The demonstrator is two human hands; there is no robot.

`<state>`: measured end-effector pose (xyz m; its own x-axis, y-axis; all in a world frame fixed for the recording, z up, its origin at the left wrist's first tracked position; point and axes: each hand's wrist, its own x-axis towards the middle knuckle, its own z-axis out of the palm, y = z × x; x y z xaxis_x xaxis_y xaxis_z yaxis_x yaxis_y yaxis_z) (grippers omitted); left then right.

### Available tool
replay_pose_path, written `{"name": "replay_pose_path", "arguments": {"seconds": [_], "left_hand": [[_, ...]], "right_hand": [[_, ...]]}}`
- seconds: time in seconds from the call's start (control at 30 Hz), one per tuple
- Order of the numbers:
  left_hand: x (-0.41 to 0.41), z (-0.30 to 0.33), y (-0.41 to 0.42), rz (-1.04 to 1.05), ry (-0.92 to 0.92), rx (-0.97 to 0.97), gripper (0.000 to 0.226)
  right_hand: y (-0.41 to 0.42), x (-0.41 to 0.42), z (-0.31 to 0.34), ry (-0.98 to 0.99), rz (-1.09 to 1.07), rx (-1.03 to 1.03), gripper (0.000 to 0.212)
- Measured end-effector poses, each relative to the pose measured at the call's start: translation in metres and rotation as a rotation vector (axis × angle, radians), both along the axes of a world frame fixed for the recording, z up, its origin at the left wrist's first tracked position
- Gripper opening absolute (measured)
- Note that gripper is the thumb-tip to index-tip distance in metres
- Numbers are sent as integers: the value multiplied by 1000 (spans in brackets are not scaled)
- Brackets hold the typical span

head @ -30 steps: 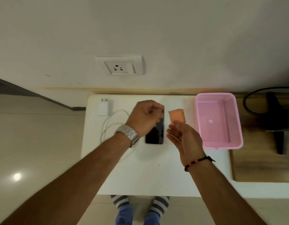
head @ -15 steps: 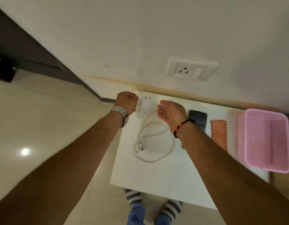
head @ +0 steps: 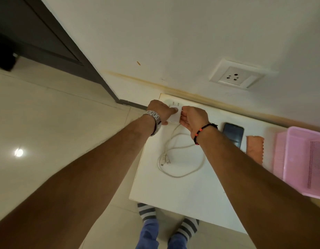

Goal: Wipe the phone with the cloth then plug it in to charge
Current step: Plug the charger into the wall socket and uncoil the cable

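A white charger adapter [head: 175, 118] sits at the far left corner of the white table [head: 195, 191]. My left hand [head: 160, 110] grips it from the left and my right hand [head: 192, 118] holds it from the right. Its white cable [head: 180, 155] loops on the table below, with the free plug end lying loose. The black phone [head: 233, 133] lies screen up to the right of my right wrist. Beside the phone lies the orange cloth [head: 254, 148], untouched.
A white wall socket [head: 236, 77] is on the wall above the table. A pink basket [head: 304, 159] stands at the table's right end. A dark door frame [head: 47, 38] is at the upper left. My striped socks [head: 166, 225] show below the table edge.
Both hands left the phone and cloth and moved left to the charger adapter, closing on it. My view has swung left, so the phone and basket sit further right.
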<state>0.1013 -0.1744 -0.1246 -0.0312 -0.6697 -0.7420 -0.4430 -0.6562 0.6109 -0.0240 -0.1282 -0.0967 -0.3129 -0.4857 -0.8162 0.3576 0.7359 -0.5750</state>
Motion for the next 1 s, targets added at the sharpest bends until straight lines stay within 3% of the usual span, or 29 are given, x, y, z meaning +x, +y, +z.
{"name": "replay_pose_path", "arguments": {"seconds": [0.2,0.33,0.43,0.5,0.57,0.7,0.83,1.0], "left_hand": [[15,12,13,97,158,57,59],[25,28,25,187,305,75,49],[40,39,37,320,386,71,28],[52,44,46,413,440,76,27],[62,47,55,463,459,73,32],[74,47,73,518,458,104,22],[79,41,85,509,403,166,23],[70,23,94,238,96,134,40]], "right_hand": [[13,5,21,-55,26,-88,13],[27,6,28,-72,89,-175,20],[49,-1,24,246,309,-274,17],[70,-3,16,548,537,-301,7],[94,-1,7,662,696,-223,2],[133,11,-16,662,860,-83,8],[142,26,-29,726,860,-77,4],[141,38,-37,683,811,-8,26]]}}
